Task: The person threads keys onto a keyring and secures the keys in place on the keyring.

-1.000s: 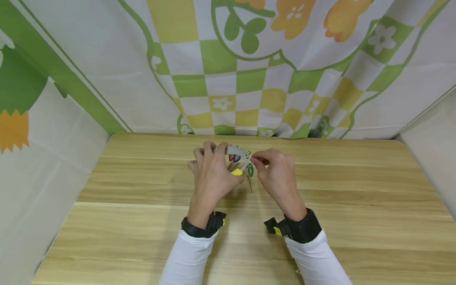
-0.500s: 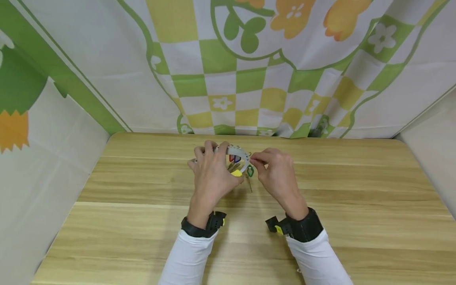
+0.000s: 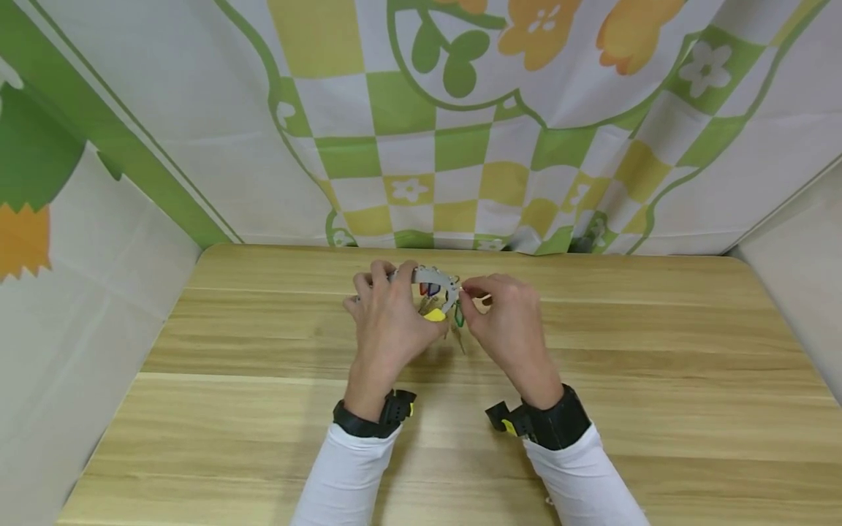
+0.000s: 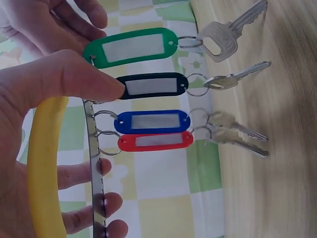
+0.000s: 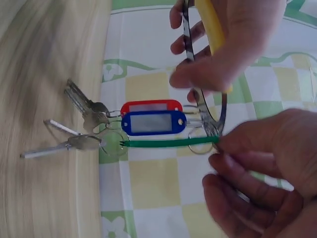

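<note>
In the head view my left hand (image 3: 391, 321) holds a curved metal key holder (image 3: 430, 276) by its yellow handle (image 4: 47, 168), fingers reaching past the metal strip. My right hand (image 3: 509, 314) pinches the split ring at the upper end of a green key tag (image 4: 133, 48), right at the holder's end; the fingertips partly hide the ring. Blue (image 4: 152, 121) and red (image 4: 156, 141) key tags hang from rings on the strip. A black key tag (image 4: 156, 85) lies beside the left thumb, its upper end hidden. Keys (image 4: 223, 42) dangle from the tags.
Beneath both hands is a wood-grain table (image 3: 658, 402). A patterned green, yellow and white cloth (image 3: 460, 161) hangs along its back edge. White walls or sheets stand at both sides, and a tiny pale item (image 3: 550, 501) lies beside the right sleeve.
Both hands and the key holder have shifted slightly left. The green key tag has turned and looks narrower from above. The right hand keeps its pinch at the holder's end.
</note>
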The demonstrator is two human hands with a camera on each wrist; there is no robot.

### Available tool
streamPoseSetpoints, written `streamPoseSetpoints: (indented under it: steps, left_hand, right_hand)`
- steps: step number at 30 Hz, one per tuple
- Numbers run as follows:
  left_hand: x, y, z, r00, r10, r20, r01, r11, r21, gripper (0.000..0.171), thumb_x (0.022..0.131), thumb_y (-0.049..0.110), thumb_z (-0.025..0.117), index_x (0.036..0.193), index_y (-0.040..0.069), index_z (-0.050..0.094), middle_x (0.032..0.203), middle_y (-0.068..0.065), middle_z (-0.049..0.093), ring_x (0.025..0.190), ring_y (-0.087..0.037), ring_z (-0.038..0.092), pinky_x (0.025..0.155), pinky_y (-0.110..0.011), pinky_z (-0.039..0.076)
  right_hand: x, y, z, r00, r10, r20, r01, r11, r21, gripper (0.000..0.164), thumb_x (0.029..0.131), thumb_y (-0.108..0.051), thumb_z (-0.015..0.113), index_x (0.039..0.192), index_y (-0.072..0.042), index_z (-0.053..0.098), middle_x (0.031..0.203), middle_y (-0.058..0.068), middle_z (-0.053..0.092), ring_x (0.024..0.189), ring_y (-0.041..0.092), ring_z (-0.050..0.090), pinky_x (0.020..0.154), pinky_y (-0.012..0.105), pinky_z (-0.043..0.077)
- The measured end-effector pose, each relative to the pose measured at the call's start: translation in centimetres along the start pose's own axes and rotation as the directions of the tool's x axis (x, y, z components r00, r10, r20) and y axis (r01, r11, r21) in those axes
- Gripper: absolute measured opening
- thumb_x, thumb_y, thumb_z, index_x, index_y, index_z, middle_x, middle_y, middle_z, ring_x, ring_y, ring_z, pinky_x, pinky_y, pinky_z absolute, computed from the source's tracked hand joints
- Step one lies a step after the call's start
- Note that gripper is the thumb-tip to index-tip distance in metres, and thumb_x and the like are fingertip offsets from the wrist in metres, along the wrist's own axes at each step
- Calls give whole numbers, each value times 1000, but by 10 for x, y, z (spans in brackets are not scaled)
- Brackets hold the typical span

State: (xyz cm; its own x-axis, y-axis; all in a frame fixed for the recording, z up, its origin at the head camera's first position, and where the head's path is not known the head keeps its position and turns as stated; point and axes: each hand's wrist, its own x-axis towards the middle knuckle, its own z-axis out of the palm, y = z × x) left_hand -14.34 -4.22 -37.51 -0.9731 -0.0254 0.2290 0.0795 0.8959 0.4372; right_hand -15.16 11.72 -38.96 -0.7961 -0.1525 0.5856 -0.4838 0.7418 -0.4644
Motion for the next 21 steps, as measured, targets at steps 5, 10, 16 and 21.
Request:
streamPoseSetpoints:
  steps: [5,10,16,21]
  left_hand:
    - [0,0,0,1000,-13,-4,13,1000,-7,82,52,52,79,123,17,53,118,-14,42,103,-36,36,73,-56,30]
    - [0,1,0,1000,-12,3,12,1000,-15,83,52,52,79,123,17,53,119,-14,42,104,-36,36,74,-56,30]
    - [0,0,0,1000,-10,-6,10,1000,-27,82,52,49,80,123,17,54,118,-14,42,103,-36,36,73,-56,29]
    - [0,0,0,1000,-5,-1,5,1000,-27,83,52,48,80,124,16,53,118,-14,42,104,-37,35,74,-57,29]
  right_hand:
    - [-1,-6,0,994,109,3,-109,993,-33,13,81,-23,64,80,-12,71,70,-3,64,62,13,60,55,27,43]
    - [-1,-8,0,986,164,8,-164,985,-49,15,80,-24,64,77,-11,71,66,-4,63,56,11,57,53,29,41]
    - [-1,-10,0,982,189,-5,-189,981,-51,16,81,-24,64,76,-11,71,63,-5,62,53,8,53,52,28,39]
    - [-1,-10,1,983,186,6,-185,981,-53,15,82,-23,63,78,-10,71,64,-3,62,53,8,53,50,27,39]
